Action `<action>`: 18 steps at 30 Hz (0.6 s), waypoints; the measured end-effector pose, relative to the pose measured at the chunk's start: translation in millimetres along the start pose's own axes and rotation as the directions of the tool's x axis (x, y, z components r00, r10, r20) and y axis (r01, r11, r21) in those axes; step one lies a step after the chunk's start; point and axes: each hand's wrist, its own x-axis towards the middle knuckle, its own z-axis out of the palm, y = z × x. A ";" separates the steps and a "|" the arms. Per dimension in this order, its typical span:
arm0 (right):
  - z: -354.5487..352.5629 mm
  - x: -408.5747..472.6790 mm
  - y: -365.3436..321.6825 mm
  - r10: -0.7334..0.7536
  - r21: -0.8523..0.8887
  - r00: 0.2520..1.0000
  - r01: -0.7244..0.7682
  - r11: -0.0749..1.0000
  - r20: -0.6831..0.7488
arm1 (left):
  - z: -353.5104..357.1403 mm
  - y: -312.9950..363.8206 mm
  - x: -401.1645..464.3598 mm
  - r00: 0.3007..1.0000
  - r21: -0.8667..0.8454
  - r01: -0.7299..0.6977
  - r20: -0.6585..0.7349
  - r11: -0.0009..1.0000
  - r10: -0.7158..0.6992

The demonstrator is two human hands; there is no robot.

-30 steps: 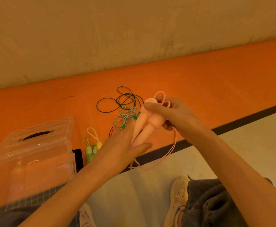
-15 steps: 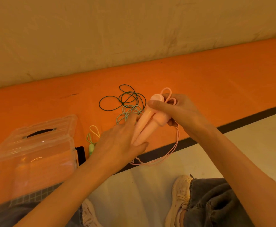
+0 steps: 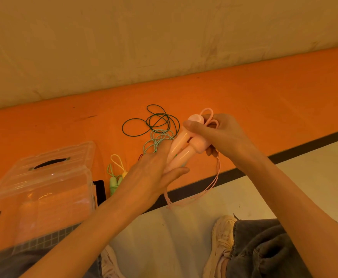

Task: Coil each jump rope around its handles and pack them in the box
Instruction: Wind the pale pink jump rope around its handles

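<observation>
Since a moment ago, almost nothing has moved. Both pink handles [image 3: 184, 149] are still side by side above the floor. The right hand [image 3: 218, 135] grips their tops. The left hand [image 3: 154, 173] holds their bottoms. A pink rope [image 3: 212, 185] hangs down in loops. The clear box [image 3: 41, 189] sits nearby with its lid on.

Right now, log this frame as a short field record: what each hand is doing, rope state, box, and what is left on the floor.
left hand: holds the lower ends of the pink handles
right hand: grips the upper ends of the handles
pink cord: hangs loose below the hands, not yet coiled
box: clear, lid shut, on the orange floor
uncoiled on floor: dark green rope, light green rope
beside box: green and yellow handles
</observation>
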 end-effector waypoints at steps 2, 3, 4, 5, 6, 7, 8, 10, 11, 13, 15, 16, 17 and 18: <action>-0.1 -0.1 -0.8 -0.010 0.021 1.000 0.010 1.000 -0.007 | -0.4 -0.9 0.8 1.000 -0.052 0.001 -0.023 0.999 -0.002; -0.2 0.0 -1.1 -0.013 0.032 1.000 0.014 0.999 -0.011 | -0.4 -1.0 0.7 0.999 -0.097 -0.003 -0.035 0.995 0.000; -0.4 0.0 -1.5 -0.015 0.039 1.000 0.015 0.999 -0.012 | -0.2 -1.8 0.9 0.999 -0.149 -0.008 -0.048 0.989 0.001; -0.7 -0.1 -1.8 -0.016 0.046 1.000 0.016 0.999 -0.010 | -0.1 -2.9 1.1 0.998 -0.196 -0.010 -0.062 0.980 -0.002; -1.0 -0.3 -1.9 -0.018 0.054 1.000 0.018 0.998 -0.006 | -0.3 -4.1 1.7 0.997 -0.235 -0.007 -0.071 0.972 -0.010; -1.0 -0.6 -1.7 -0.021 0.069 1.000 0.021 0.997 -0.002 | -1.1 -4.2 1.7 0.997 -0.261 -0.002 -0.076 0.965 -0.019; -0.9 -0.8 -1.6 -0.024 0.091 1.000 0.024 0.996 0.001 | -1.4 -4.7 1.4 0.996 -0.273 -0.001 -0.081 0.962 -0.022; -0.3 -1.0 -1.5 -0.028 0.128 1.000 0.028 0.991 0.000 | -1.7 -4.4 0.8 0.996 -0.272 -0.005 -0.091 0.962 -0.021; -0.2 -1.1 -1.3 -0.030 0.138 1.000 0.030 0.990 -0.005 | -2.4 -3.8 0.8 0.996 -0.271 -0.004 -0.091 0.962 -0.022; -0.7 -1.2 -0.6 -0.030 0.142 0.999 0.032 0.989 -0.018 | -3.9 -4.2 2.7 0.997 -0.262 0.004 -0.074 0.965 -0.025; -1.9 -1.1 0.2 -0.035 0.124 0.999 0.037 0.992 -0.021 | -7.0 -6.9 4.3 0.999 -0.186 0.008 -0.030 0.983 -0.014; -2.2 -1.1 0.3 -0.036 0.112 0.999 0.038 0.993 -0.019 | -8.2 -8.2 4.5 1.000 -0.123 0.005 -0.007 0.992 -0.006; -2.2 -1.3 0.3 -0.037 0.105 0.999 0.038 0.994 -0.016 | -9.1 -8.9 4.0 1.000 -0.062 0.000 0.004 0.998 0.000; -1.7 -1.5 0.3 -0.039 0.103 0.999 0.040 0.994 -0.014 | -9.2 -9.7 3.2 1.000 -0.004 0.002 0.004 1.000 -0.002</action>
